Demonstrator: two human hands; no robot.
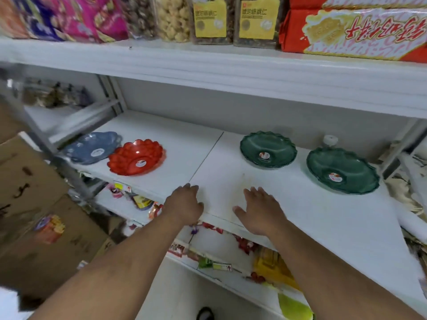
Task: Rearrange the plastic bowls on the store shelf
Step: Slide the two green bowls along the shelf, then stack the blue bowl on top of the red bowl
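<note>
Your left hand (183, 205) and right hand (260, 211) both spread empty at the shelf (300, 211) edge, four bowls beyond untouched.

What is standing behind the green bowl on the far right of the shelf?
A small white round object stands behind the green bowl, near the back wall. Only its top shows; the bowl's rim covers its lower part, so what it is cannot be told.
</note>
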